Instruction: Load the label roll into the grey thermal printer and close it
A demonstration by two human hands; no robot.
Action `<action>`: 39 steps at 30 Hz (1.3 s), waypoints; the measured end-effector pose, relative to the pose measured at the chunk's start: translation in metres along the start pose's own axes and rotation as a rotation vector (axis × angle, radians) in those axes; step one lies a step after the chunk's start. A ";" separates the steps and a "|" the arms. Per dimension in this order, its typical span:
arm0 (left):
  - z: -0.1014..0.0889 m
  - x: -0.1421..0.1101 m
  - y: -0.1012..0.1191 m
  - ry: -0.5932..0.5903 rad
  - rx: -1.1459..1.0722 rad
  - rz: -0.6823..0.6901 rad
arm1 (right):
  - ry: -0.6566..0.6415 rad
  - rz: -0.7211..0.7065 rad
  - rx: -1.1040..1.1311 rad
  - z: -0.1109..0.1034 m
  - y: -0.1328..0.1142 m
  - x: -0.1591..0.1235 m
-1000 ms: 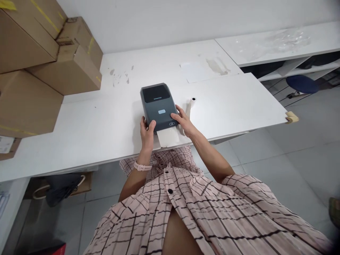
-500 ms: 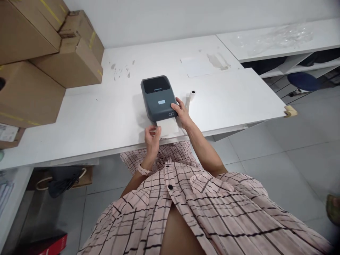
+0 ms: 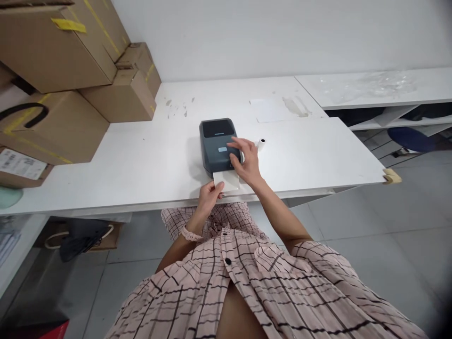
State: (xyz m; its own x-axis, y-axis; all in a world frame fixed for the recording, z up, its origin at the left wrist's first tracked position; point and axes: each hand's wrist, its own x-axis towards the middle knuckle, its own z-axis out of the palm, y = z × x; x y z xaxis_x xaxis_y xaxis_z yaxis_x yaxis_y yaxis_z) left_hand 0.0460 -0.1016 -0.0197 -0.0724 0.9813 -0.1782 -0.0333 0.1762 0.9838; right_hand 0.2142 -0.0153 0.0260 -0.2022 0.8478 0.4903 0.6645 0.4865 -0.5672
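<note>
A plain white wall [image 3: 247, 37] stands behind the far edge of the white tabletop [image 3: 300, 155]. Past its far right corner, a white shelving unit [image 3: 438, 89] has open compartments, a blue stool [image 3: 411, 139] near it. Gray floor tiles [image 3: 360, 209] spread below the near edge, under even light.
</note>
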 end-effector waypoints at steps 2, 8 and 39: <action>-0.008 0.001 0.001 0.046 0.031 0.055 | -0.038 -0.161 -0.125 -0.002 -0.006 0.003; -0.023 0.028 0.019 0.415 0.143 0.296 | 0.023 -0.290 -0.207 0.008 -0.019 0.014; -0.025 0.132 0.074 0.259 0.079 0.427 | 0.196 -0.035 0.158 -0.006 0.013 0.127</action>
State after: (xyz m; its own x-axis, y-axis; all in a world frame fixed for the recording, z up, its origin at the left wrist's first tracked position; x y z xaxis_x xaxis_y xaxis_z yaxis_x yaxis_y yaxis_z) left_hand 0.0095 0.0393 0.0290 -0.3088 0.9174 0.2511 0.1285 -0.2213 0.9667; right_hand 0.2013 0.0971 0.0845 -0.0694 0.7800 0.6219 0.5356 0.5550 -0.6364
